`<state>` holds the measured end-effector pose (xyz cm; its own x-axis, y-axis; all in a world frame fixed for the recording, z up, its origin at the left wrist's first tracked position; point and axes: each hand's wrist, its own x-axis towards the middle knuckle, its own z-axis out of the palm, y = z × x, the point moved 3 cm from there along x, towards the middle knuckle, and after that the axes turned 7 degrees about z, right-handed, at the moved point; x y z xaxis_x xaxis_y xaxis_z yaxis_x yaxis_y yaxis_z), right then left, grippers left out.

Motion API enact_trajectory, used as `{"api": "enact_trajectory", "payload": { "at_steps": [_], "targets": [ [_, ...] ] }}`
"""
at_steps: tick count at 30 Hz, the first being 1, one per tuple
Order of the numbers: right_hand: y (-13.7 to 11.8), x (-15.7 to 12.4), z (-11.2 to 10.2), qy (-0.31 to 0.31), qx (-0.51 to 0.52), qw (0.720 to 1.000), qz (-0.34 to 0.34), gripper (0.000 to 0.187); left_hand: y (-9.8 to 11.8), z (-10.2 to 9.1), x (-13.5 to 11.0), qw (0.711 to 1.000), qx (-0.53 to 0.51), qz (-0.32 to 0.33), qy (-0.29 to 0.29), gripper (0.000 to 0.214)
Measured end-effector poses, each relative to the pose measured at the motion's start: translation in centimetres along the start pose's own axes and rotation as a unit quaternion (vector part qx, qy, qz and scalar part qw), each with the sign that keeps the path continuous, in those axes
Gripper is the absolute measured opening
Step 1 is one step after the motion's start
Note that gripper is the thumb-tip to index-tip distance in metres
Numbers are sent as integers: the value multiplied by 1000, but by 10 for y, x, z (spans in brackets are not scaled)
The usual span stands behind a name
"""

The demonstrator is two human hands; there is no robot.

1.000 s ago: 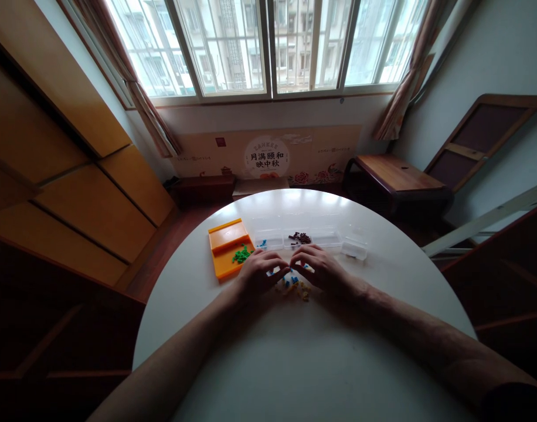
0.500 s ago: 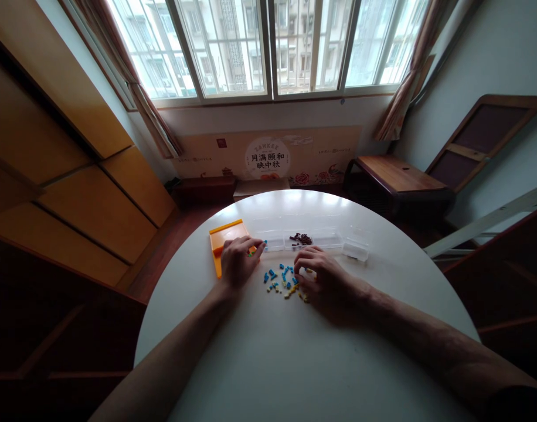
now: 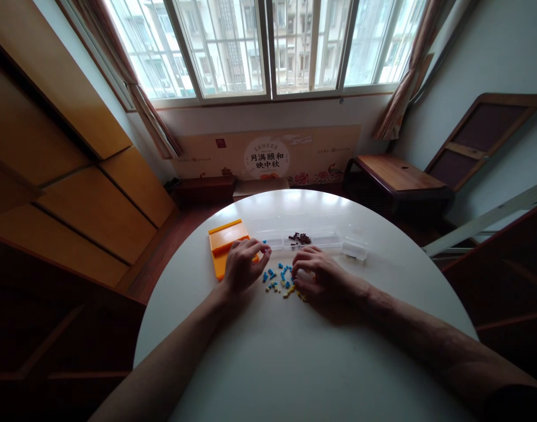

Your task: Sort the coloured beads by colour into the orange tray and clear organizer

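Observation:
A small scatter of blue and yellow pieces (image 3: 281, 280) lies on the round white table (image 3: 303, 351). My left hand (image 3: 242, 265) rests at the right edge of the orange tray (image 3: 224, 240), fingers loosely spread and reaching toward the pieces and the clear boxes. My right hand (image 3: 319, 276) sits curled at the right side of the scatter, fingertips on the pieces; what they pinch is too small to name. A row of clear plastic boxes (image 3: 325, 239) stands just beyond, one holding dark brown pieces (image 3: 300, 238).
A separate small clear box (image 3: 354, 249) sits at the row's right end. Beyond the table are a low wooden bench (image 3: 396, 176), wooden cabinets (image 3: 88, 193) on the left and a large window (image 3: 268, 47).
My left hand went from the pile to the orange tray, then drew slightly back toward the pieces with fingers opening. My right hand stayed at the pile's right side.

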<state>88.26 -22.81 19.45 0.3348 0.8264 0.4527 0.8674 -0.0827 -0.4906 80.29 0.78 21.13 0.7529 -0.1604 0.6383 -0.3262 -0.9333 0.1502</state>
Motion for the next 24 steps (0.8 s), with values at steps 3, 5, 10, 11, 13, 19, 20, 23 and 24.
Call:
{"api": "enact_trajectory", "payload": {
  "at_steps": [3,5,10,11,13,19,20,23,24],
  "targets": [
    [-2,0,-1,-1,2,1000,1,8,9,4,-2,996,-34,70,-36,14],
    [-4,0,-3,2,6,1000,1,4,13,8,-4,991,-47,110,-60,13],
    [-7,1,-7,-13,10,1000,2,11,12,16,-8,976,-74,165,-118,16],
    [-8,2,-8,-18,11,1000,1,13,11,16,-8,975,-78,171,-121,16],
    [-8,1,-11,-25,16,1000,1,18,10,16,-8,974,-78,178,-116,15],
    [-6,-2,-15,-29,36,999,18,17,11,15,-9,971,-93,194,-108,16],
    [-5,-3,-15,-28,37,999,19,17,11,15,-9,970,-95,194,-111,15],
    [-5,-3,-15,-27,37,999,26,16,11,16,-9,968,-98,192,-127,13],
    [-6,-3,-15,-27,38,999,26,16,11,17,-9,968,-98,191,-131,13]
  ]
}}
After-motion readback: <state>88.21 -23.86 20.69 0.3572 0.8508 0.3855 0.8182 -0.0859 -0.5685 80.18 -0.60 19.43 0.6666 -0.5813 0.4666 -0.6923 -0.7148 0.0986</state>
